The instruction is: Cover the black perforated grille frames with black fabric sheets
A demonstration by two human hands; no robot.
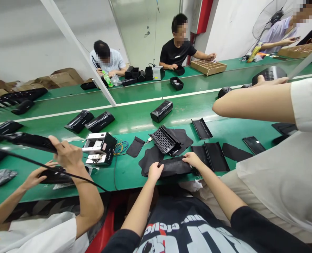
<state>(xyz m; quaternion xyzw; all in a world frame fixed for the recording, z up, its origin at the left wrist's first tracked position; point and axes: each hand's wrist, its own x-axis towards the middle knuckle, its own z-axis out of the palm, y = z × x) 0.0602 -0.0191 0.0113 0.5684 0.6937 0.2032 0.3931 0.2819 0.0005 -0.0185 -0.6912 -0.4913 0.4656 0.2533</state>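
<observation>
Between my two hands, near the table's front edge, is a black piece with a dark sheet-like surface (174, 166). My left hand (155, 171) pinches its left end, thumb on top. The other end is gripped by my right hand (192, 160). Just beyond lies a black perforated grille panel (164, 139), resting on loose black sheets (151, 160). To the right of my right hand are black curved shell panels (216, 156), and another panel (202, 128) lies farther back. The underside of the held piece is hidden.
A small white-and-black machine (99, 149) with cables stands to the left. Black speaker-like units (161, 111) lie on the green conveyor (134, 109). Co-workers sit close on my left and right; the left one holds a corded tool (36, 141). A phone (254, 145) lies at right.
</observation>
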